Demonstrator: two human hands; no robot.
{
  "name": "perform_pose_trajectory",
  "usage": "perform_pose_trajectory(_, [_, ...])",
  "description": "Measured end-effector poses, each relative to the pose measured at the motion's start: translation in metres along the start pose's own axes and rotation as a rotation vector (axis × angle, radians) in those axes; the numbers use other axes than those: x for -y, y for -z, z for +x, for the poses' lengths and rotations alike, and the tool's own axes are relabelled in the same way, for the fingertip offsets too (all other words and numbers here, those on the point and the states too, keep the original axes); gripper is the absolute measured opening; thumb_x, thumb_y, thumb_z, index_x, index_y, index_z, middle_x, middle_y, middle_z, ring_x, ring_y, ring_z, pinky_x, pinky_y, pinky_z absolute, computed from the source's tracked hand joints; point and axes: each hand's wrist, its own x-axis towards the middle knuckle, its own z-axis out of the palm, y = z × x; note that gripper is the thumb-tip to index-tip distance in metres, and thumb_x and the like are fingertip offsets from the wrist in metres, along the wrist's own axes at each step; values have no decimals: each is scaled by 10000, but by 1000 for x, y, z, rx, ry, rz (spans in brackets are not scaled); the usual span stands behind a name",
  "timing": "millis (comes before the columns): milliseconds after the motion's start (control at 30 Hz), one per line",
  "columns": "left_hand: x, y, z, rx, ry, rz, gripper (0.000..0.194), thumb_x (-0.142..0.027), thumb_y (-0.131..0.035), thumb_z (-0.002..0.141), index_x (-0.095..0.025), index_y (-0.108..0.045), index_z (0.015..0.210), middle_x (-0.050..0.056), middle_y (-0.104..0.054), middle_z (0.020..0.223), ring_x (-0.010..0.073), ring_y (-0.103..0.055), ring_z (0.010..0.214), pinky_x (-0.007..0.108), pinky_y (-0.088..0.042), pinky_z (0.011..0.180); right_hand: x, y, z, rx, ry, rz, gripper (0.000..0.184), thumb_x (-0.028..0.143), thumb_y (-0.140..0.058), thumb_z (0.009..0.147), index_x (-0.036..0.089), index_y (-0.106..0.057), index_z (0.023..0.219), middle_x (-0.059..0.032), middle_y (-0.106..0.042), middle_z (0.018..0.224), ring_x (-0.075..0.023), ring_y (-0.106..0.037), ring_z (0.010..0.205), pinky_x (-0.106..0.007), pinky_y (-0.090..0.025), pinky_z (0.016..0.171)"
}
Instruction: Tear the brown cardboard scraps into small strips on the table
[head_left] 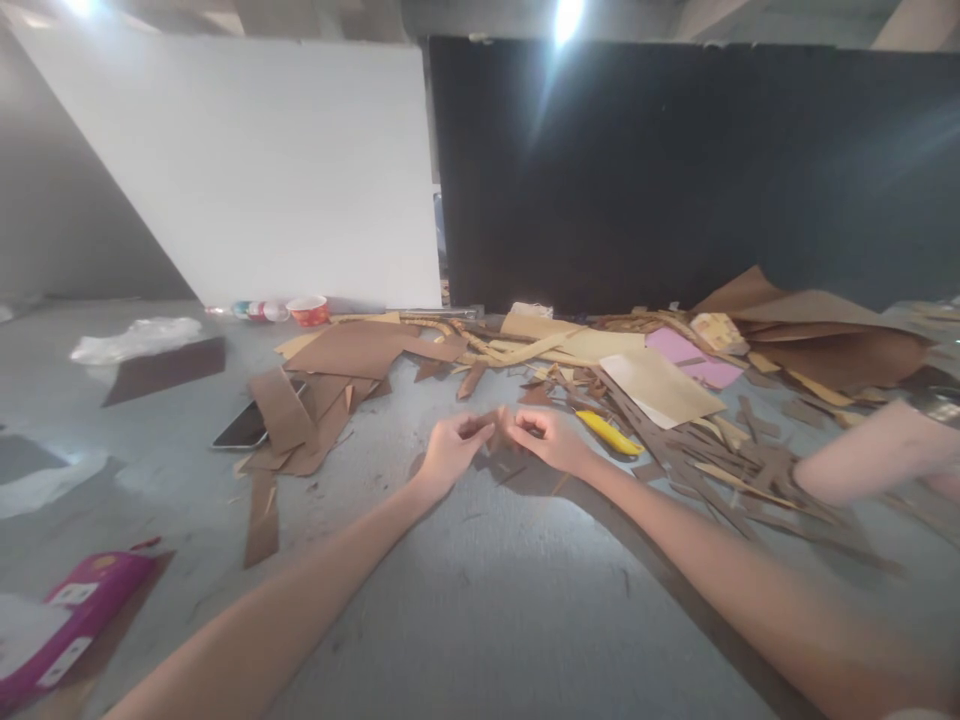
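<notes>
Both hands meet over the middle of the grey table. My left hand [452, 455] and my right hand [550, 440] pinch a small piece of brown paper [501, 428] between them, its outline partly covered by the fingers. Just right of my right hand lies a yellow utility knife [609, 433]. Beyond the hands are small brown paper scraps [471, 381] and a heap of cut brown strips [697, 480].
Brown sheets [341, 350] and a phone [244, 428] lie to the left, with a purple pack [97, 600] nearer. A red-white cup [307, 311] stands at the back. Tan [660, 388] and pink sheets [694, 357] lie right. Another person's forearm [877, 455] reaches in from the right.
</notes>
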Motion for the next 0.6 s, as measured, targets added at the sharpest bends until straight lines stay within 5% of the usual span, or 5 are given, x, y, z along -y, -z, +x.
perform_pose_trajectory(100, [1,0,2,13,11,-16,328,-497,-827,852,-175,-800,909,48,-794,804,197,-701,706,302,-500,659,1,1,-2,-8,30,152,157,397,-578,1048,300,-655,1144,-3,-751,958,-201,-679,770,-317,-541,733])
perform_pose_trajectory(200, [3,0,3,33,10,-24,350,-508,-837,844,-174,-821,949,61,-817,849,208,-718,730,309,-519,678,1,1,-2,-12,77,105,340,268,-603,965,322,-659,1296,-15,-774,1103,-212,-707,882,-330,-569,812])
perform_pose_trajectory(400, [5,1,1,73,-10,15,344,-506,-808,887,-179,-820,994,59,-824,887,223,-751,805,314,-540,731,-6,-3,2,25,61,-38,316,270,-683,929,312,-771,1230,-38,-785,1289,-244,-732,1073,-344,-577,908])
perform_pose_trajectory(500, [3,-2,0,56,-35,100,261,-444,-757,924,-187,-797,937,62,-814,885,225,-750,826,320,-552,750,-6,-2,3,-27,57,-74,150,365,-691,994,283,-788,1074,-36,-810,1120,-239,-727,1002,-336,-558,877])
perform_pose_trajectory(600, [-16,-3,-2,-78,-133,216,190,-381,-719,949,-206,-788,972,76,-814,980,224,-748,907,327,-566,796,-2,0,3,-89,17,-144,240,457,-683,1028,255,-750,916,-21,-767,889,-221,-682,848,-310,-514,783])
